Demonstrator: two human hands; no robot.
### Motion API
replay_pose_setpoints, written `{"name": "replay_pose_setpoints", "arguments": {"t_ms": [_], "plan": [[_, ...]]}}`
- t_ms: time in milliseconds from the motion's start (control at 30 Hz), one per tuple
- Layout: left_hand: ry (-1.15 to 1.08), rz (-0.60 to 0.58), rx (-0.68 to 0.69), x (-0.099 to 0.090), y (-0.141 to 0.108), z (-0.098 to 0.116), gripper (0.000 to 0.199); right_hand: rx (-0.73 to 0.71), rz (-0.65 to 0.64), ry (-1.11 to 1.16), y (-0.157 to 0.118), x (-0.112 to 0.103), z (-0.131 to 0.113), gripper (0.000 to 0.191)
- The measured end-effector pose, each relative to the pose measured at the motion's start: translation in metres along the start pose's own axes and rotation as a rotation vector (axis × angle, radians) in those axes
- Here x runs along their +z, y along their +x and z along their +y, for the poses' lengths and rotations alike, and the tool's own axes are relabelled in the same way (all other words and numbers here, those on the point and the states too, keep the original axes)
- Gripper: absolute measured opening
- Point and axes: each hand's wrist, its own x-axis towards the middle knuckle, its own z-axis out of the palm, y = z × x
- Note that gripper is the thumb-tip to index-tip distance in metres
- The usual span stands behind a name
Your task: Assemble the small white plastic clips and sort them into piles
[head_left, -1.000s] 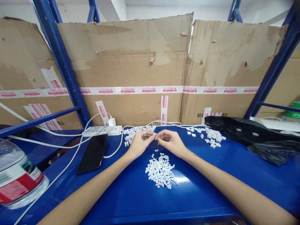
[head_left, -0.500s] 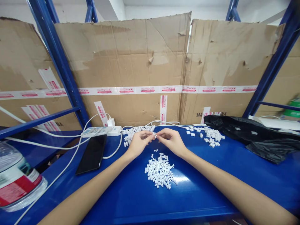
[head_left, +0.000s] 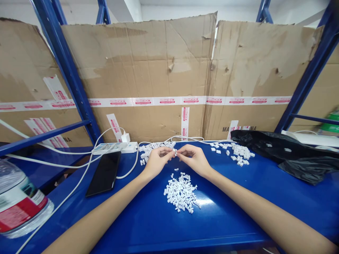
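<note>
Between the fingertips of my left hand (head_left: pixel 158 160) and my right hand (head_left: pixel 194 159) is a small white plastic piece (head_left: pixel 175 152). Both hands pinch it, thumbs against fingers, and the fingers hide most of its shape. Below them on the blue tabletop lies a heap of tiny white plastic parts (head_left: pixel 181 193), a few of them strayed toward my hands. Behind my left hand spreads a pile of larger white block-like pieces (head_left: pixel 145 153), partly covered by that hand. More white block-like pieces (head_left: pixel 241 152) sit to the right, beyond my right hand.
Left of my forearm lie a black phone (head_left: pixel 103 174), a white power strip (head_left: pixel 116 148) with cables and a large plastic bottle (head_left: pixel 21 204). A black plastic bag (head_left: pixel 286 155) rests at the right. Cardboard sheets (head_left: pixel 148 70) and blue posts (head_left: pixel 71 81) stand behind.
</note>
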Motion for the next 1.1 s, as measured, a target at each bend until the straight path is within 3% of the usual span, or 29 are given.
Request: {"name": "replay_pose_setpoints", "arguments": {"t_ms": [533,833,1100], "plan": [[0.008,-0.027,0.070,0.0018,-0.0020,-0.0005,0.019,0.029,0.023,0.031,-0.0006,0.0030,-0.0024,0.020],[0.011,-0.051,0.091,0.0029,-0.0027,-0.0008,0.018,0.135,-0.094,0.150,-0.0006,0.0033,-0.0034,0.029],[0.012,-0.071,0.093,0.0021,-0.0026,-0.0018,0.018,0.161,-0.112,0.189,-0.0012,0.0030,-0.0054,0.028]]}}
